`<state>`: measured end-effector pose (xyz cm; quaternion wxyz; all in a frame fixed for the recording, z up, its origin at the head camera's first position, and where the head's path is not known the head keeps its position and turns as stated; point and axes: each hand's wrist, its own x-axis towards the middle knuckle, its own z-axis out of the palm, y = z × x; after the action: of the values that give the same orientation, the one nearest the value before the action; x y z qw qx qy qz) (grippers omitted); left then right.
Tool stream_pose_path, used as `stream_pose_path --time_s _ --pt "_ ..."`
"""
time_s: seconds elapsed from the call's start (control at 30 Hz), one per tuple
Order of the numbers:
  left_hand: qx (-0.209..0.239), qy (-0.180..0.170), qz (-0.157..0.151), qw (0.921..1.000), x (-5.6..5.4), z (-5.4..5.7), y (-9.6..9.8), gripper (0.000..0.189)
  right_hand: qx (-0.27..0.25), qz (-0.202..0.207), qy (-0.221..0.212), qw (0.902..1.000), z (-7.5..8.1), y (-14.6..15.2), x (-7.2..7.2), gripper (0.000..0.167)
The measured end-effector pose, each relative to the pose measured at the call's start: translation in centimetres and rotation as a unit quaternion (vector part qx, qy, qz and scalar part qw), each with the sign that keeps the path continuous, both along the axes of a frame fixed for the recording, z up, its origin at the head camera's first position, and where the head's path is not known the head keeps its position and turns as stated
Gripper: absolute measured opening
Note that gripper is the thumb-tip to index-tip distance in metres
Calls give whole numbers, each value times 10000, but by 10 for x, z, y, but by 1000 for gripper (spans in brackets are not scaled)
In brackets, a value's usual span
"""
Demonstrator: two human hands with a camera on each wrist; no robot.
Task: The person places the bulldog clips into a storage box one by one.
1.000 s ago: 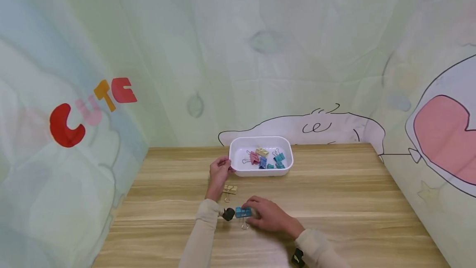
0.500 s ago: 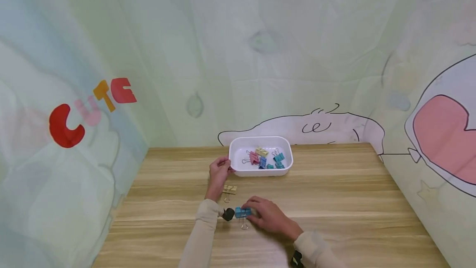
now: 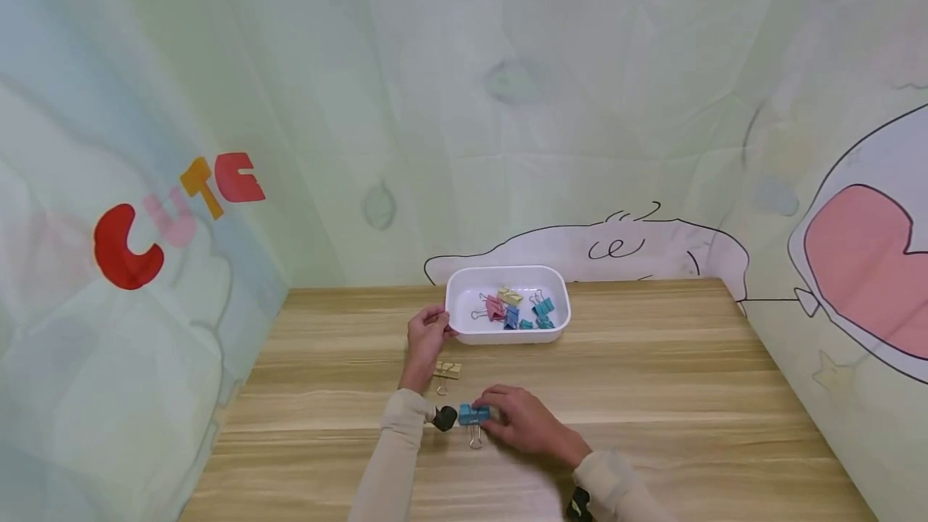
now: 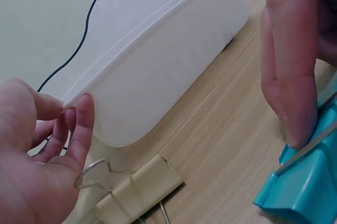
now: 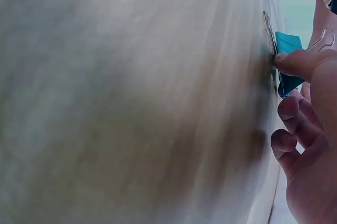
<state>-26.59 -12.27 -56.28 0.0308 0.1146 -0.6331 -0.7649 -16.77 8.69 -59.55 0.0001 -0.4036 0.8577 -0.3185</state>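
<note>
My left hand [image 3: 426, 345] pinches the near left corner of a white plastic tray [image 3: 507, 338] by its rim, as the left wrist view also shows. Between thumb and fingers my right hand [image 3: 525, 421] holds a large teal binder clip [image 3: 474, 415] at its right end, low over the table. One wire handle of that clip points toward me. A yellow binder clip [image 4: 139, 190] lies on the table just below the left hand, apart from it. Inside the tray are a pink binder clip [image 3: 495, 308], a blue binder clip [image 3: 511, 317], another yellow one and several teal ones.
The wood-grain table [image 3: 652, 393] runs back to a printed cloth backdrop [image 3: 348, 184], which also rises at both sides. The tray stands near the table's back edge. A dark wrist device [image 3: 445, 417] on the left arm sits close beside the teal clip.
</note>
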Motion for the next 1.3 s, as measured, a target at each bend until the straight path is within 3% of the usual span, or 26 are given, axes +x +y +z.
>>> stream_pose_path --time_s 0.37,0.6,0.8,1.13,1.3 --pt "-47 136 73 9999 -1 -2 1 29 -254 -51 46 9997 19 4 -14 27" --pt "-47 72 37 10000 1 -1 0 29 -314 -155 222 9991 37 9 -31 27" --pt "5 39 13 10000 0 0 0 30 -262 -286 289 9988 55 15 -48 28" --pt "-65 9 17 10000 0 1 -1 29 -130 -678 903 9935 93 17 -75 34" --pt "-36 1 31 10000 -1 -1 -2 28 -222 -841 1008 9911 106 17 -86 37"
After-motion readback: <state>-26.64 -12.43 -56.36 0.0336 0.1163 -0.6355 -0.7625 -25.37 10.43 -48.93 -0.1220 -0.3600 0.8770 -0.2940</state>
